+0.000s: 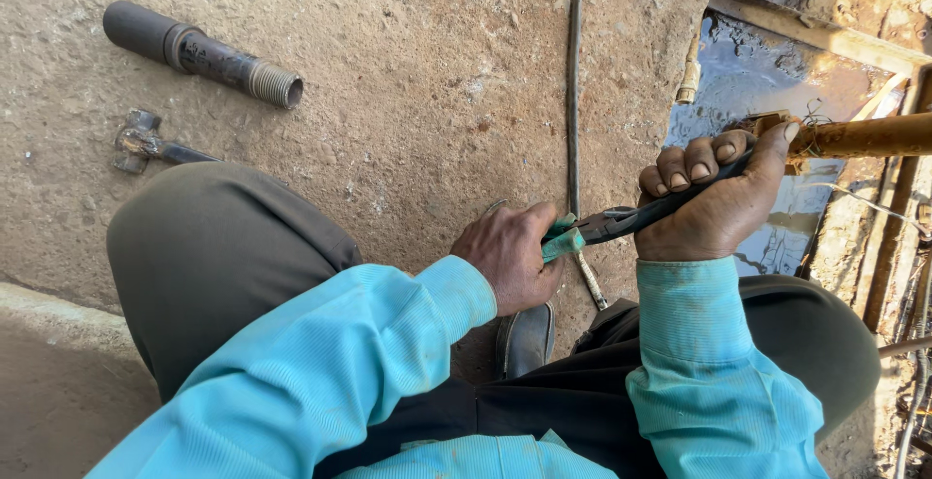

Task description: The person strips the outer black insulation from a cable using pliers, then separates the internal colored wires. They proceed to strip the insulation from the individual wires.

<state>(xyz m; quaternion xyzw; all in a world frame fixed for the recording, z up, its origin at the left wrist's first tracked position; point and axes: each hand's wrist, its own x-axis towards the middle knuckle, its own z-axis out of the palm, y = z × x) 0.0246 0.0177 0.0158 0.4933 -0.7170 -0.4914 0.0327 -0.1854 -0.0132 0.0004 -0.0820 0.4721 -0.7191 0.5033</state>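
Pipe wrench (631, 219), dark-handled with a green end, lies across both hands of a person crouched on a rough concrete floor (408, 81), at about four o'clock in the view. Left hand (510, 256) is closed in a firm grip around the green handle end, knuckles up, just above a dark shoe (526, 338). Right hand (714, 202) is wrapped shut around the tool's forward part, fingers (684, 166) curled over the top and thumb pressed toward a rusty orange-brown pipe (859, 135) that runs out to three o'clock. Whether the tool's head bites the pipe cannot be told, since the hand covers the joint. Both forearms wear turquoise sleeves (709, 363); a knee in grey-brown trousers (214, 256) fills the eight o'clock area. Beyond the right hand, at two o'clock, a pit holds dark, shiny water (743, 81) edged with wood strips. A thin rod (575, 81) runs from twelve o'clock down toward the hands. Well apart at ten o'clock lies a short dark pipe section with a threaded end (204, 52), and just below it, at nine o'clock, a small metal fitting (141, 139) beside the knee.
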